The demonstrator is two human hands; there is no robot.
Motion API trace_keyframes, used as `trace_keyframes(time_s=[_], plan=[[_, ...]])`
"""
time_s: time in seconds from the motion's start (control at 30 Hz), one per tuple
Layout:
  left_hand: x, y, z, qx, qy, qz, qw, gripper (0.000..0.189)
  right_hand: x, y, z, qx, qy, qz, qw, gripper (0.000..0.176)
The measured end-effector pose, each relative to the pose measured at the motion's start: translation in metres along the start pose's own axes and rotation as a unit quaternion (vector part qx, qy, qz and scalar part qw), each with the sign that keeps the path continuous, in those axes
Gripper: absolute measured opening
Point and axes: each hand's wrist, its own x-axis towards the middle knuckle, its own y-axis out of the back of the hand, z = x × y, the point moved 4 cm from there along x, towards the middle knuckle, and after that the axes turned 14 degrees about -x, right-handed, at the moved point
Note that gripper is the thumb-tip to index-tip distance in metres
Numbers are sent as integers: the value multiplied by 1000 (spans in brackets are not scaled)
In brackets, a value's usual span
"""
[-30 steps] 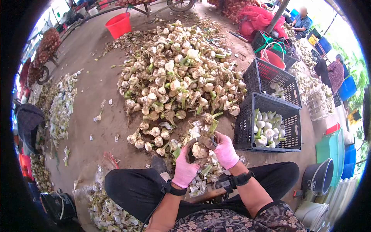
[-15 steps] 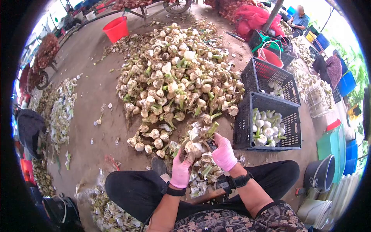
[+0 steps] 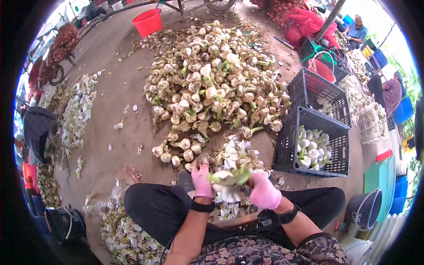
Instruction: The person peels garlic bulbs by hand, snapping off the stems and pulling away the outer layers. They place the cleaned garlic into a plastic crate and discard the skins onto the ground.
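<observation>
Between my hands is a garlic bulb (image 3: 229,193) with a green stem, blurred by motion. My right hand (image 3: 265,192), in a pink glove, is closed at the bulb's right side, by the stem; whether a tool is also in it is hidden. My left hand (image 3: 204,182), gloved in pink with dirt-darkened fingertips, has its fingers stretched forward, thumb side near the bulb. Peeled skins (image 3: 236,152) lie on the ground just beyond my hands. A big pile of untrimmed garlic (image 3: 212,84) rises ahead, with several loose bulbs (image 3: 187,155) at its near edge.
A black crate (image 3: 287,154) of cleaned garlic stands at the right, another crate (image 3: 304,86) behind it. A red bucket (image 3: 148,23) stands beyond the pile. A dark bucket (image 3: 363,210) is near my right knee. Two people (image 3: 356,33) sit at the far right.
The view has shifted, so the scene sits further right. The garlic bulb has turned, its stem now pointing sideways to the right. My hands are further apart, and the dark tool in my right hand no longer shows.
</observation>
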Motion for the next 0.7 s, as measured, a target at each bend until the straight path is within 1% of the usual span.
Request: trace_keyframes(time_s=[0.03, 0.07, 0.1, 0.13, 0.17, 0.2, 0.23, 0.3, 0.33, 0.37, 0.4, 0.43, 0.47, 0.5, 0.53, 0.57, 0.6, 0.63, 0.67, 0.7], plan=[[-1, -4, 1, -16, -18, -20, 1000, 18, 2, 9, -2, 8, -80, 18, 997, 25], [-7, -8, 3, -20, -34, -47, 998, 21, 8, 12, -1, 117, -96, 49, 987, 22], [-25, -22, 17, 45, -52, -38, 997, 23, 11, 12, 3, 226, -111, 78, 965, 21], [-27, -24, 15, 69, -82, -97, 989, 24, 14, 8, 14, 267, -99, 89, 954, 24], [-30, -23, 11, 95, -110, -155, 977, 26, 15, 6, 21, 269, -100, 91, 954, 24], [-43, -33, 13, 64, -85, -231, 967, 28, 17, 4, 26, 268, -97, 92, 954, 26], [-44, -33, 10, 66, -83, -231, 967, 28, 17, 4, 28, 267, -94, 92, 955, 27], [-42, -31, -2, 67, -6, -204, 977, 32, 19, 0, 32, 253, -109, 86, 957, 28], [-36, -29, -2, 71, 50, -198, 976, 32, 22, -3, 38, 231, -96, 82, 965, 27], [-30, -25, -3, 71, 50, -196, 977, 32, 26, -6, 40, 209, -82, 77, 971, 26], [-25, -25, -1, 102, 38, -179, 978, 32, 28, -5, 38, 210, -81, 74, 972, 26], [-23, -24, 1, 135, 29, -162, 977, 31, 28, -1, 36, 202, -91, 103, 970, 24], [-22, -21, 5, 95, 42, -121, 987, 31, 27, 2, 36, 194, -102, 132, 967, 23], [-22, -20, 1, 96, 44, -121, 987, 31, 28, -5, 51, 195, -105, 133, 966, 23], [-20, -17, 0, 108, -14, -119, 987, 29, 30, -16, 81, 123, -139, 137, 973, 22], [-17, -16, 1, 118, -76, -116, 983, 27, 35, -20, 97, 50, -168, 140, 975, 21], [-17, -12, 1, 121, -77, -115, 983, 27, 35, -12, 75, 58, -169, 157, 971, 22], [-18, -6, -1, 129, -63, -97, 985, 25, 36, -23, 92, 63, -172, 159, 970, 22], [-17, -6, -3, 134, -50, -82, 986, 23, 40, -35, 119, -58, -184, 169, 967, 22], [-18, -12, 2, 33, -22, -117, 992, 25, 42, -39, 135, -178, -193, 177, 949, 23]])
